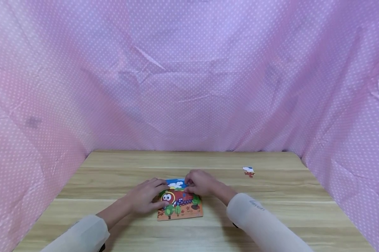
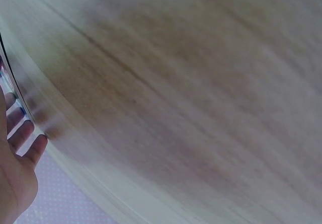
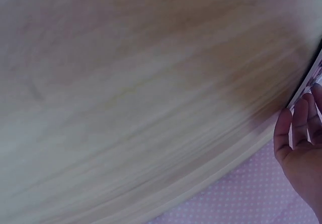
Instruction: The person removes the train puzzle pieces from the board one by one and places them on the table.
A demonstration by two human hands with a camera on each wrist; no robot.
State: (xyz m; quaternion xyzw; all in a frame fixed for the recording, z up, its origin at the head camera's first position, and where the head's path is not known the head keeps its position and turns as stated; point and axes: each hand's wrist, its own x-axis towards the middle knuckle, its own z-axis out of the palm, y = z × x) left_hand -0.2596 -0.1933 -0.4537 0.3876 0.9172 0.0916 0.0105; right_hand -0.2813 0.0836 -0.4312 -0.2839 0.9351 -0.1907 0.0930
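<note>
A jigsaw puzzle (image 1: 184, 210) with a cartoon red train, trees, clouds and blue sky lies flat on the table, slightly turned. My left hand (image 1: 145, 196) rests along its left side, fingers extended over the picture and thumb near the train's face. At the upper right part, my right hand (image 1: 202, 182) grips the puzzle with bent fingers and thumb. Whether a single piece is between those fingertips is hidden. Each wrist view catches only part of its hand, the left hand (image 2: 20, 158) and the right hand (image 3: 304, 143), at the puzzle's edge.
A loose puzzle piece (image 1: 248, 171), white, blue and reddish, lies toward the back right of the wooden table (image 1: 120, 168). Pink dotted cloth (image 1: 189, 87) hangs behind the table and along both sides.
</note>
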